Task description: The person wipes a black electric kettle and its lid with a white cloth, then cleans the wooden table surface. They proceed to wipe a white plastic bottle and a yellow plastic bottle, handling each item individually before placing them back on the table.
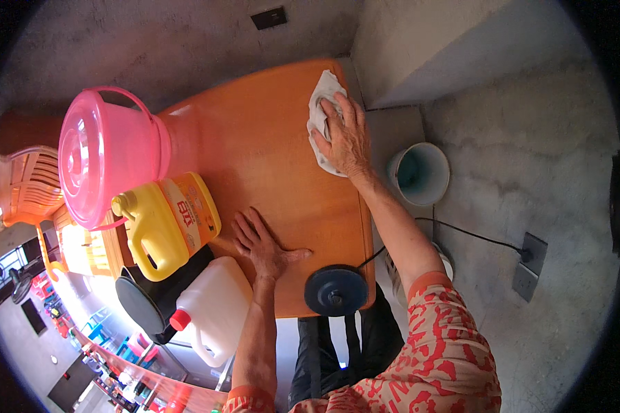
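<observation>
Fingers of my right hand bent over a crumpled white cloth, grasping it loosely and holding it down on the orange-brown table near its far right corner. Fingers of my left hand were spread and empty, palm down on the tabletop, thumb pointing right. Wiping was, I judged, under way and unfinished: how much surface had been covered could not be told, but the patches beneath the pink bucket, the yellow jug and, at the near right corner, the round dark base were obstructed. My right arm reached forward, nearly straight, along the table's right side; my left forearm rose from the lower edge beside the white jug, apparently bracing me. Beyond the right edge stood a pale pail, and farther out a wall socket.
</observation>
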The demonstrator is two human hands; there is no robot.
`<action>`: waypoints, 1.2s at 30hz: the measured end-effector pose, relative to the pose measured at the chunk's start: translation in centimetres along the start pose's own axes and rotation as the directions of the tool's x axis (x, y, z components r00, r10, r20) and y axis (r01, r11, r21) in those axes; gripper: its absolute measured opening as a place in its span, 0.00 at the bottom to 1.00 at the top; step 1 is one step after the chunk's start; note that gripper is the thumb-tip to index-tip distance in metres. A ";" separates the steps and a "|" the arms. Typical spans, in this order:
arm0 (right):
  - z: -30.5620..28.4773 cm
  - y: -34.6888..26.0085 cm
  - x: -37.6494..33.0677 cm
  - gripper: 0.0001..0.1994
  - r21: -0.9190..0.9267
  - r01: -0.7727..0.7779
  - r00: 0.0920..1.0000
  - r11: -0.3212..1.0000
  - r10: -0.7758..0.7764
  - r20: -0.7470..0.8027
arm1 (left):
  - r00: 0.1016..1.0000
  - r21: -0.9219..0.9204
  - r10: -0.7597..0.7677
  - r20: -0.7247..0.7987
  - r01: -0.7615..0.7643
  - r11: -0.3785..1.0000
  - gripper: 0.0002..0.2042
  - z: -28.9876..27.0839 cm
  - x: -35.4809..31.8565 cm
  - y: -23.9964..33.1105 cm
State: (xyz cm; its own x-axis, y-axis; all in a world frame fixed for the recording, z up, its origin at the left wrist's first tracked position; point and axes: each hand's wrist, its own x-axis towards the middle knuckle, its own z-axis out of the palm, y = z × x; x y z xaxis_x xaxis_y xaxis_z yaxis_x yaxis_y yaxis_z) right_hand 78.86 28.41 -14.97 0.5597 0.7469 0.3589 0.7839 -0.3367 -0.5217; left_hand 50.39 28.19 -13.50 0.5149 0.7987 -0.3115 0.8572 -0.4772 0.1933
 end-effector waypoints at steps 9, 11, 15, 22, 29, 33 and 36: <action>-3.6 -2.4 -7.9 0.33 0.018 0.094 0.980 0.995 -0.096 0.173 | 0.997 0.012 0.026 -0.076 -0.025 1.000 0.76 0.0 -0.1 -0.3; -4.3 -3.2 -9.9 0.34 0.004 0.137 0.966 0.991 -0.134 0.222 | 1.000 -0.012 0.009 -0.030 -0.009 1.000 0.76 -0.4 -0.1 0.3; -5.0 -5.0 -12.8 0.33 0.029 0.240 0.888 0.970 -0.232 0.398 | 0.983 -0.086 0.081 -0.163 -0.096 0.992 0.69 -1.2 -1.2 0.7; -1.6 -5.5 -9.6 0.30 -0.029 0.292 0.898 0.956 -0.264 0.351 | 0.979 -0.329 -0.057 -0.195 -0.011 0.944 0.47 -1.6 -8.3 1.7; 2.3 -10.5 -6.9 0.34 -0.062 0.063 0.976 0.996 -0.049 0.214 | 0.986 -0.413 -0.018 -0.164 -0.052 0.909 0.41 1.4 -12.5 -0.8; 1.2 -13.4 -9.4 0.37 0.070 0.099 0.916 0.993 -0.118 0.385 | 0.987 -0.415 0.049 -0.151 -0.108 0.903 0.41 1.6 -12.9 -1.7; 0.3 -15.8 -12.2 0.39 0.099 0.112 0.844 0.989 -0.147 0.515 | 0.989 -0.460 0.070 -0.131 -0.123 0.879 0.41 1.1 -13.8 -1.8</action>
State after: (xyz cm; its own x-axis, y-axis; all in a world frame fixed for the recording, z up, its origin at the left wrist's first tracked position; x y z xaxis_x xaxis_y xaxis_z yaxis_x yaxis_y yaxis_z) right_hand 59.61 24.80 -11.34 0.2186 0.9756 -0.0187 0.8115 -0.1924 -0.5518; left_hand 41.78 17.67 -10.56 0.5684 0.8043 -0.1729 0.6876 -0.3491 0.6366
